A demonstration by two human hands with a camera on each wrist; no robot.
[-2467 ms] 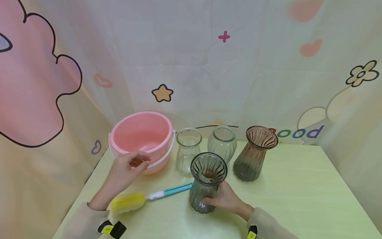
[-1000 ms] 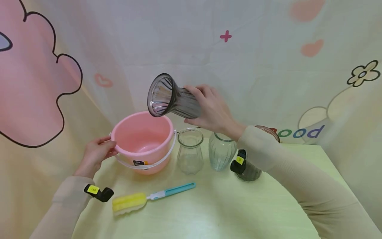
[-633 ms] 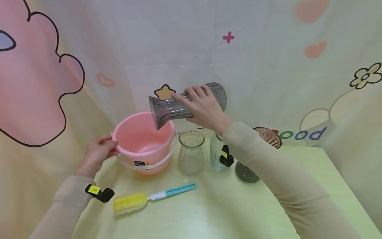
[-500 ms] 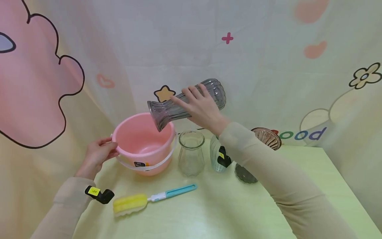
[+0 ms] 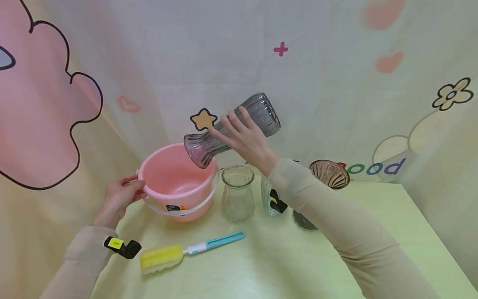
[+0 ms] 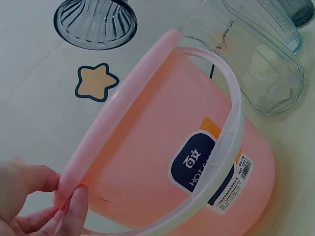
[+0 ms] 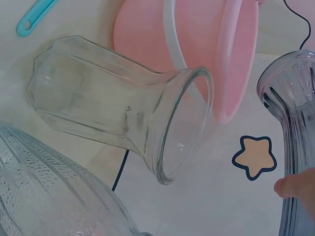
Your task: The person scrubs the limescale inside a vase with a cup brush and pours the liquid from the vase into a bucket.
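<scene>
My right hand (image 5: 244, 139) grips a grey ribbed glass vase (image 5: 257, 114) round its body, raised above the table. The vase tilts mouth-down to the left, its flared rim over the right side of a pink bucket (image 5: 179, 166). In the right wrist view one fingertip (image 7: 288, 188) shows against the vase (image 7: 298, 118). My left hand (image 5: 119, 197) pinches the bucket's left rim, thumb on one side and fingers on the other, as the left wrist view shows of the hand (image 6: 42, 201). The bucket stands upright, its white handle (image 6: 231, 123) hanging down in front. No liquid is discernible at the vase's mouth.
A clear glass vase (image 5: 238, 199) stands right of the bucket. Beside it a second clear vase (image 5: 266, 195) and a brownish vase (image 5: 330, 174) are partly hidden by my right sleeve. A yellow sponge brush (image 5: 162, 257) with a blue handle lies in front.
My right hand has lifted the grey vase from the table, carried it to the bucket and tipped it increasingly mouth-down. My left hand has moved onto the bucket's rim.
</scene>
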